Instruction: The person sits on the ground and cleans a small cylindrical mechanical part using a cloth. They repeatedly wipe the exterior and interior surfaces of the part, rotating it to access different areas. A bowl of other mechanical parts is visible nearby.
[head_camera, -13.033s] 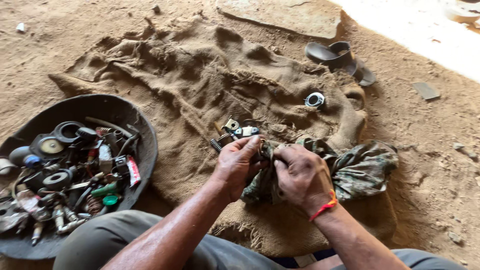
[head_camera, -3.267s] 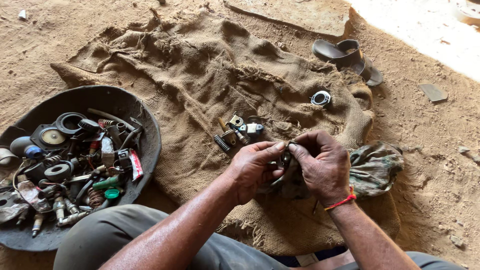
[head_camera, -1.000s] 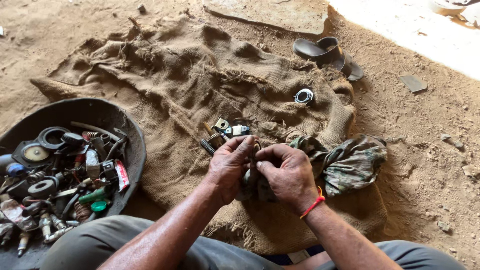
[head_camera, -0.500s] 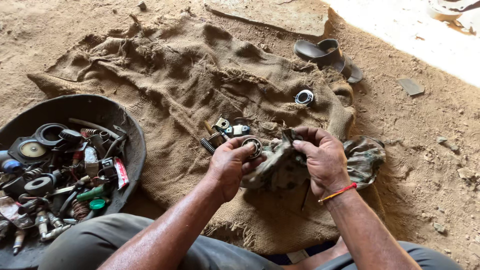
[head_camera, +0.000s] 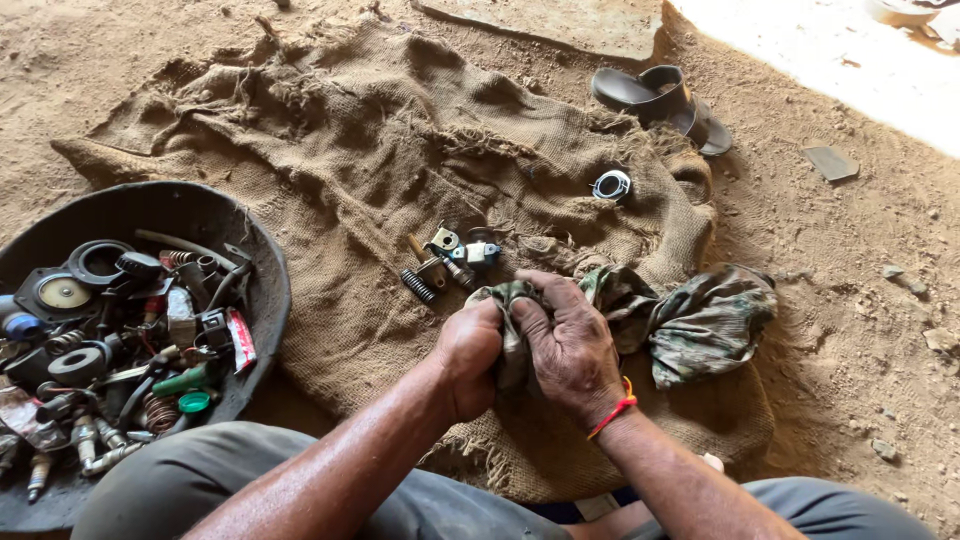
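Sandy dirt floor (head_camera: 880, 330) carries a rumpled brown burlap sack (head_camera: 350, 150). Over its near edge, the left hand (head_camera: 468, 355) and right hand (head_camera: 572, 350) press together, fingers closed on a crumpled green camouflage rag (head_camera: 700, 320). Small metal parts (head_camera: 445, 262) lie just beyond; a black round pan of spares (head_camera: 255, 250) sits left.

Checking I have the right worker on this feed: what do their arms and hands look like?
Both forearms are bare, no sleeves or gloves. The left hand wears nothing. The right hand has a thin red-orange thread band at the wrist. Grime marks the fingers. Grey trousers cover the knees.
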